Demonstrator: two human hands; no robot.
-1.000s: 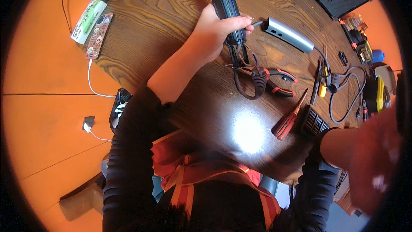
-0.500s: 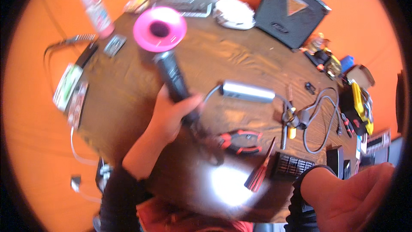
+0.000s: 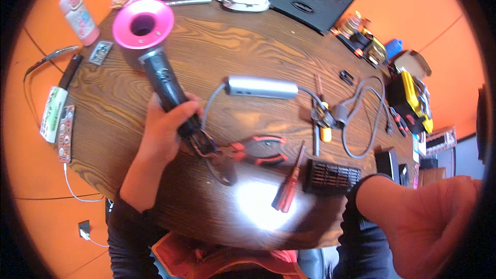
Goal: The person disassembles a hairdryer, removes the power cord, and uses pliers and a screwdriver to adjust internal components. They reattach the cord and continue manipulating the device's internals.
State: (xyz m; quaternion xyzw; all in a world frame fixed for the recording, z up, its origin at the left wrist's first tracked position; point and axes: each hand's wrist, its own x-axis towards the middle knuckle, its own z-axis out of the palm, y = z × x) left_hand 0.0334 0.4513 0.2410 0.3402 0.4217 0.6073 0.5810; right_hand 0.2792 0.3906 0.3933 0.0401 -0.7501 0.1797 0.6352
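Over the wooden table, left hand clamped on hair dryer, pliers near its lower end; right hand far right, can't tell grip.

The pink-rimmed head of the hair dryer, cut off by the frame a second ago, now shows whole.
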